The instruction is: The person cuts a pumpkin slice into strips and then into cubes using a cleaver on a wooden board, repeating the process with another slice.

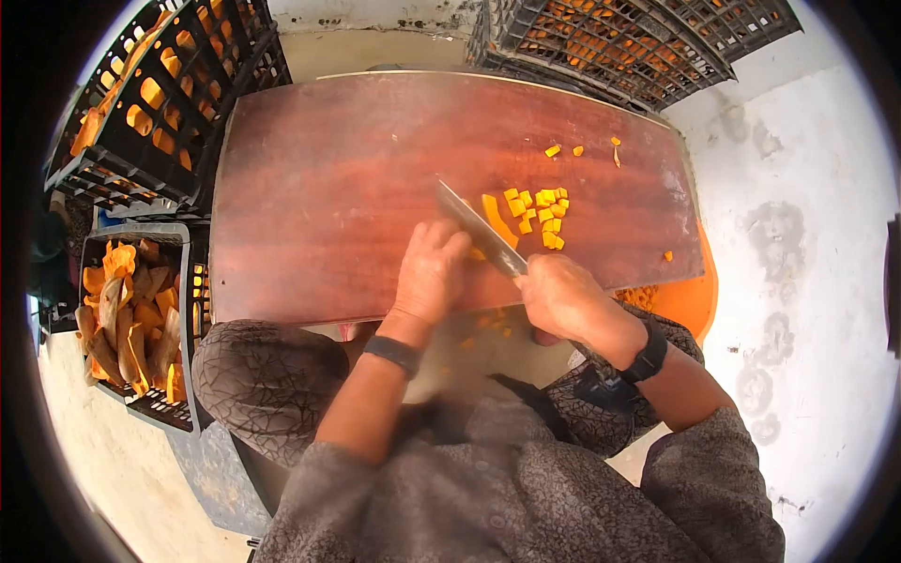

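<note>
My right hand (563,296) is wrapped round the handle of a kitchen knife (481,225), its broad blade slanting up and left over the board. Close to the blade's left side, my left hand (434,267) has its fingers curled down on a pumpkin piece (477,254), most of which the hand and blade hide. A curved pumpkin slice (499,221) lies just right of the blade. Beside it sits a loose group of pumpkin cubes (547,211). The reddish-brown board (319,206) lies under all of these, in front of my knees.
Left of my knee, a black crate (190,310) holds peeled pumpkin pieces. More crates stand at the upper left (178,113) and the back right (610,47). An orange tub (704,291) with cut pieces sits below the board's right edge. A white wall (798,281) rises at right.
</note>
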Available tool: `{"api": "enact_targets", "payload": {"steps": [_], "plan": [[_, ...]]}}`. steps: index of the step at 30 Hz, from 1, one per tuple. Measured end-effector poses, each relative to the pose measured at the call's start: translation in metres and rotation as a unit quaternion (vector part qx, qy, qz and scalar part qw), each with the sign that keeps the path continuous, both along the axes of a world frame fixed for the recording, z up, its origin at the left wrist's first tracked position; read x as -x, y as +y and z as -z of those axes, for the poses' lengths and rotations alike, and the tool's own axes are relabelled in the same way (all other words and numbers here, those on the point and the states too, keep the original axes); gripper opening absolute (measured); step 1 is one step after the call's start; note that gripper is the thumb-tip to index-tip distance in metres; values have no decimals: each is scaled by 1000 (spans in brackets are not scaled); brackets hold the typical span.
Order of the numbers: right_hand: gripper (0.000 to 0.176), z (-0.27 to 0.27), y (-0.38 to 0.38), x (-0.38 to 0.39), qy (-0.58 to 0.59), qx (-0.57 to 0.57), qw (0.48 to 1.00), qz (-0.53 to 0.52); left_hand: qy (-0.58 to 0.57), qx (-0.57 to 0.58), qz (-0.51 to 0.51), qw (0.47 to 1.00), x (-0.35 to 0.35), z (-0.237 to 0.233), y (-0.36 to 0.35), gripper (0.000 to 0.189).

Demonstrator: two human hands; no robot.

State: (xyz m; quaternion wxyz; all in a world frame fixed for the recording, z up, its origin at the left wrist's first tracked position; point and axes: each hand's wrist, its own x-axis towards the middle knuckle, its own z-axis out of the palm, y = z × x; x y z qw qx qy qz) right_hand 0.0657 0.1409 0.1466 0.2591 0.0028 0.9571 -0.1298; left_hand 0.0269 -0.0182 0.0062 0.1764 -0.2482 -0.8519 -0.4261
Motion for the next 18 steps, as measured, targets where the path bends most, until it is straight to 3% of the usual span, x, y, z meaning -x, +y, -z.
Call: {"api": "enact_targets", "payload": {"steps": [6, 7, 11, 13, 18], "plan": [[24, 53, -10, 0, 157, 66, 985, 18, -5, -7, 14, 1000, 0, -4, 0, 18], [22, 50, -10, 11, 103, 52, 993, 25, 1, -5, 17, 1000, 0, -4, 0, 18], [21, 43, -12, 13, 144, 80, 986, 21, 10, 3, 10, 1000, 2, 4, 0, 18], [20, 46, -20, 12, 108, 24, 994, 9, 6, 16, 9, 1000, 1, 1, -3, 19], [17, 30, -9, -14, 113, 23, 993, -6, -14, 28, 2, 1000, -3, -4, -3, 19]]}}
